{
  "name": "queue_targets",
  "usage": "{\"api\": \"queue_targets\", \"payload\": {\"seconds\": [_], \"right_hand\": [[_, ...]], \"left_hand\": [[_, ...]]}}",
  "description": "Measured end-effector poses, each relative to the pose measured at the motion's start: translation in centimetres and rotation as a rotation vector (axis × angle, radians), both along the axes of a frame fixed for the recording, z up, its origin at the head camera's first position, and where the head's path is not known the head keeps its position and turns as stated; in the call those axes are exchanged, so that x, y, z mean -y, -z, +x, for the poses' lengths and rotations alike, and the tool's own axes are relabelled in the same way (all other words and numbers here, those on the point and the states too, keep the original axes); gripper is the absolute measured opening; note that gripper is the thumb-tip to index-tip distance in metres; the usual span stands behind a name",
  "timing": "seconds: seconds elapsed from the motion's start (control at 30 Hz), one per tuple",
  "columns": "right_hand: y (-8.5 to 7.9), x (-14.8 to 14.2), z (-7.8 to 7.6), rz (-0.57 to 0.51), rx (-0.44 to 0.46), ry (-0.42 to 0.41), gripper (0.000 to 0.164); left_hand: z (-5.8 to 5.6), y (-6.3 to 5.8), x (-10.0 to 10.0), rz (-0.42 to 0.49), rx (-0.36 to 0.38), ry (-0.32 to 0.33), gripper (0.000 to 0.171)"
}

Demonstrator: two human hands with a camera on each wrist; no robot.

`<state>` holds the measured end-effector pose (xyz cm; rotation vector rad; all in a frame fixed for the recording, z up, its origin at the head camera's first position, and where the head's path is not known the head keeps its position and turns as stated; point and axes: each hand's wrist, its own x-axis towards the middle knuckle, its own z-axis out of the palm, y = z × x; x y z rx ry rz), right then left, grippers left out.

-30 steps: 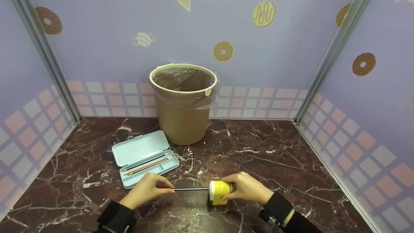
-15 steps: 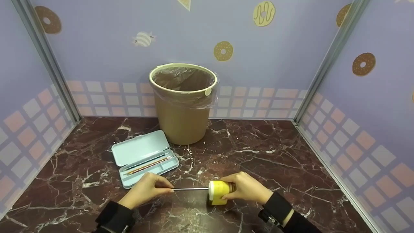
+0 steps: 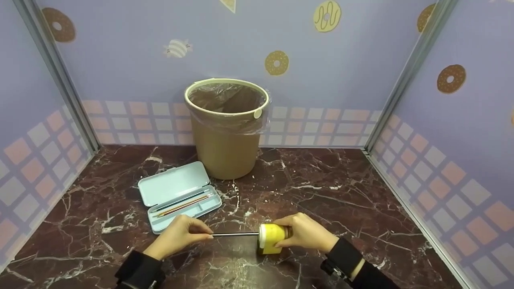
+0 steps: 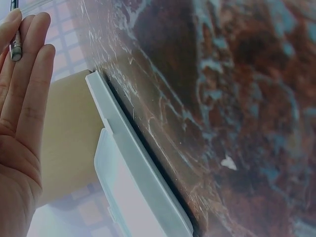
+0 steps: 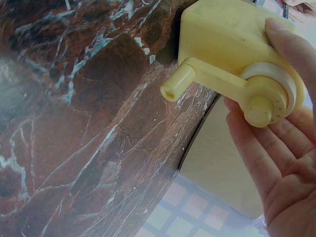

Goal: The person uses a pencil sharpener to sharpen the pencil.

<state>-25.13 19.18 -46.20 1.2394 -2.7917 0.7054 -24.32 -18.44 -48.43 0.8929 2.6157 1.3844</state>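
At near centre, the left hand (image 3: 176, 237) pinches the dark pencil (image 3: 236, 234) by its left end; its right end meets the yellow crank sharpener (image 3: 272, 237), held by the right hand (image 3: 308, 233). Misalignment could snap the hidden tip; a loose pinch could cause slipping.

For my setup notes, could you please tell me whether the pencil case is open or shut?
The pencil case is open: its lid is folded back, exposing pencils inside.

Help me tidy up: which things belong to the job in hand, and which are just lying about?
In the job: pencil, in the left hand; sharpener, in the right hand.
Just lying about, seemingly: open pencil case; pencils in it; lined bin.
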Motion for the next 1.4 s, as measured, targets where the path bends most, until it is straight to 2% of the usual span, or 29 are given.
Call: {"api": "queue_targets", "payload": {"seconds": [0.73, 1.4], "right_hand": [[0.06, -0.09, 0.01, 0.005, 0.002, 0.005, 0.048], [0.03, -0.04, 0.02, -0.003, 0.001, 0.005, 0.047]], "left_hand": [[-0.03, 0.31, 0.06, 0.015, -0.005, 0.012, 0.018], [-0.11, 0.3, 0.14, 0.022, 0.02, 0.011, 0.018]]}}
